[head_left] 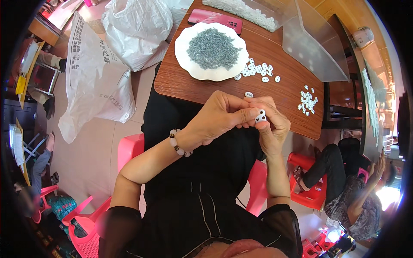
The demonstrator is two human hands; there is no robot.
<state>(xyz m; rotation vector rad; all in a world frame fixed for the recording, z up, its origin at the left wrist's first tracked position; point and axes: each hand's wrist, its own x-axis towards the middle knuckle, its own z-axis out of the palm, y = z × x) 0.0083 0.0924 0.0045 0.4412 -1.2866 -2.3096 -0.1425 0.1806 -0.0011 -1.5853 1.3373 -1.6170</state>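
My left hand (223, 114) and my right hand (275, 124) meet at the table's near edge, fingers closed in a pinch. Between their fingertips is a small white plastic piece (260, 116) with dark round holes. Just beyond my fingers another white piece (248, 94) lies on the brown table (206, 89). A loose group of similar white two-holed pieces (258, 69) lies beside a scalloped white plate (183, 58). Heaped on the plate are many thin grey pins or screws (214, 48), too small to tell which. My fingers hide part of the held piece.
A pink phone (215, 20) lies behind the plate. Smaller white pieces (308, 101) are scattered at the right. A clear plastic bin (312, 47) and more white parts (247, 13) stand at the back. White sacks (97, 77) fill the left floor; another person (352, 202) sits at right.
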